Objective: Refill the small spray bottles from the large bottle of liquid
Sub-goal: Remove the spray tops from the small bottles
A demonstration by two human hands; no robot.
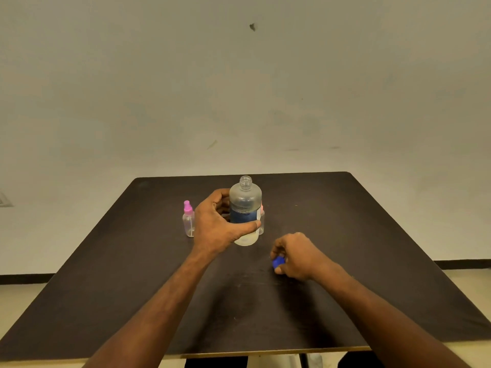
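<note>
The large frosted bottle (245, 203) with a blue label stands upright and uncapped mid-table. My left hand (219, 224) is wrapped around its lower body. My right hand (295, 256) rests low over the table to the right, its fingers closed on the blue cap (278, 262). A small clear spray bottle with a pink top (188, 219) stands just left of my left hand. A second small spray bottle (262, 221) peeks out behind the large bottle's right side, mostly hidden.
The dark brown table (132, 288) ends at a near edge at the bottom of the view and a far edge just behind the bottles. A plain pale wall rises behind it. A dark skirting strip runs along the floor at both sides.
</note>
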